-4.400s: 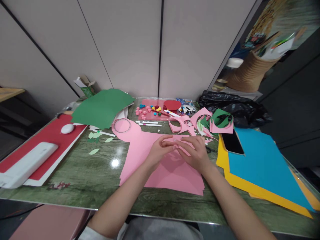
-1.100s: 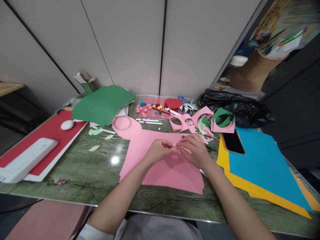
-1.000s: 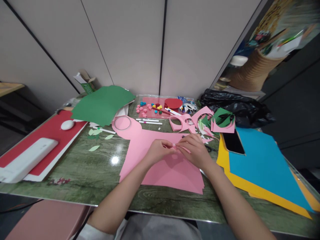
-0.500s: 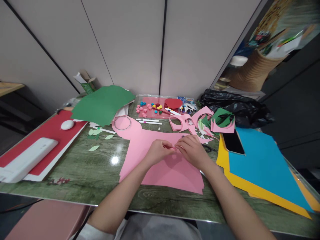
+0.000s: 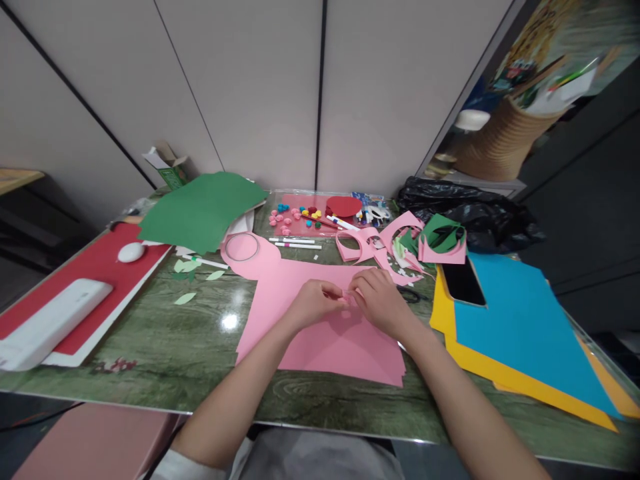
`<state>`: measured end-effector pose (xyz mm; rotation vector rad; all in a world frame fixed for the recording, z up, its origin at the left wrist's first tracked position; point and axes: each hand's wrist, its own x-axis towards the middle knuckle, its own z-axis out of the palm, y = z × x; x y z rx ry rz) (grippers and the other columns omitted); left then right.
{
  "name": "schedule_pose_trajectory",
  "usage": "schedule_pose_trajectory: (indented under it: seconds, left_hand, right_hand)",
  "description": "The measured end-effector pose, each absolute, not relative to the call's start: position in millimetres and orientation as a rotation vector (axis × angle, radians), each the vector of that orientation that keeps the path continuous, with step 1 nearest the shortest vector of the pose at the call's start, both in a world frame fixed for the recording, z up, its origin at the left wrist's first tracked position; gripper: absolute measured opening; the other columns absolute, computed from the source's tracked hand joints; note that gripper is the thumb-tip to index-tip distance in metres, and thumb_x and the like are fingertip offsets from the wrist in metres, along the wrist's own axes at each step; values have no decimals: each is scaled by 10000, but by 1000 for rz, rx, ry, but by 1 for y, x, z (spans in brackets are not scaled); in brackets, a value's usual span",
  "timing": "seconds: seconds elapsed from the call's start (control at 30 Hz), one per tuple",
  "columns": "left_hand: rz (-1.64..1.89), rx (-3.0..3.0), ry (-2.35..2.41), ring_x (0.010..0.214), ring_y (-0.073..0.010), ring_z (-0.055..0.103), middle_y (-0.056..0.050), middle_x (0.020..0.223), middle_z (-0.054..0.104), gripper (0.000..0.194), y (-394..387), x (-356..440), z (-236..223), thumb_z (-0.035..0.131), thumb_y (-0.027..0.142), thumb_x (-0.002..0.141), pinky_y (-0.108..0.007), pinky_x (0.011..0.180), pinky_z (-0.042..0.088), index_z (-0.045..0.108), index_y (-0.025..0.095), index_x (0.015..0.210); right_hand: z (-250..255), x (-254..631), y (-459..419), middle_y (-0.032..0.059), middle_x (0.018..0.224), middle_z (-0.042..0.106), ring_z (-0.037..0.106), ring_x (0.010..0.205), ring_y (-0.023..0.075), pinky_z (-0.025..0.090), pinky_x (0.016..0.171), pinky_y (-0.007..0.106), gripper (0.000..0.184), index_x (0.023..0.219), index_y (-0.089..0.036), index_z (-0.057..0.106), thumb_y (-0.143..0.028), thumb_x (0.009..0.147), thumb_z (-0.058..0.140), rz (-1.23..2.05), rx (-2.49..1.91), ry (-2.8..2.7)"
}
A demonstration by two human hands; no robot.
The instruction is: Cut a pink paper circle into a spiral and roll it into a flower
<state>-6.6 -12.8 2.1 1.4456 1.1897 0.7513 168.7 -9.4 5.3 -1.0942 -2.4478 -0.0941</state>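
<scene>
My left hand (image 5: 320, 302) and my right hand (image 5: 379, 298) meet above a stack of pink paper sheets (image 5: 345, 353). Between their pinched fingertips is a small piece of pink paper (image 5: 347, 299), held from both sides; its exact shape is too small to make out. Just beyond my right hand lies a pair of dark-handled scissors (image 5: 411, 294), partly hidden. A pink paper circle (image 5: 265, 255) with a thin ring (image 5: 242, 247) on it overlaps the stack's far left corner.
Pink paper offcuts (image 5: 353, 245) and a tray of small coloured pieces (image 5: 300, 205) lie behind. Green sheets (image 5: 200, 210), pale leaf cutouts (image 5: 185, 299) and a white device (image 5: 60, 320) are left. A phone (image 5: 464, 283) and blue sheets (image 5: 525, 333) are right.
The whole view has shifted slightly, so things sit a little further left. Both hands keep their pinch on the small pink paper, with only slight finger movement.
</scene>
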Motion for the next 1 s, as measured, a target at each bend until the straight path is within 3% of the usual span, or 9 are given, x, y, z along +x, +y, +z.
schedule_pose_trajectory:
  seconds: [0.27, 0.47, 0.63, 0.8, 1.0]
  left_hand:
    - [656, 1401, 1087, 559, -117, 517, -33, 647, 653, 226, -18, -4, 2, 668, 298, 593, -219, 502, 357, 713, 123, 728]
    - [658, 1340, 1129, 593, -131, 539, -49, 671, 645, 279, -16, -4, -2, 717, 332, 552, -221, 505, 376, 698, 121, 734]
    - [703, 1182, 1066, 576, -105, 524, -41, 686, 641, 290, -14, -5, -1, 746, 345, 533, -208, 498, 359, 665, 122, 699]
    - [748, 1005, 1060, 521, -77, 481, -39, 721, 640, 380, -15, -4, 1, 764, 408, 502, -195, 446, 295, 652, 129, 735]
    - [943, 829, 898, 639, -97, 519, -14, 683, 594, 333, -15, -3, 5, 800, 303, 477, -226, 622, 380, 620, 108, 679]
  right_hand:
    - [5, 187, 3, 62, 869, 601, 487, 887, 224, 314, 783, 369, 58, 824, -181, 542, -168, 840, 488, -210, -1296, -2210]
    - [-20, 235, 33, 79, 801, 583, 458, 817, 247, 304, 671, 360, 151, 729, -180, 575, -250, 827, 484, -354, -1618, -1737]
    - [-32, 260, 43, 111, 906, 574, 447, 885, 291, 308, 646, 371, 154, 747, -178, 653, -284, 780, 545, -355, -1700, -1698]
    - [-9, 232, 24, 76, 841, 596, 505, 868, 253, 354, 757, 420, 133, 857, -200, 654, -231, 792, 541, -282, -1414, -1746]
    - [13, 168, -23, 16, 803, 673, 579, 794, 207, 399, 753, 383, 233, 915, -252, 602, -130, 718, 619, -190, -906, -2012]
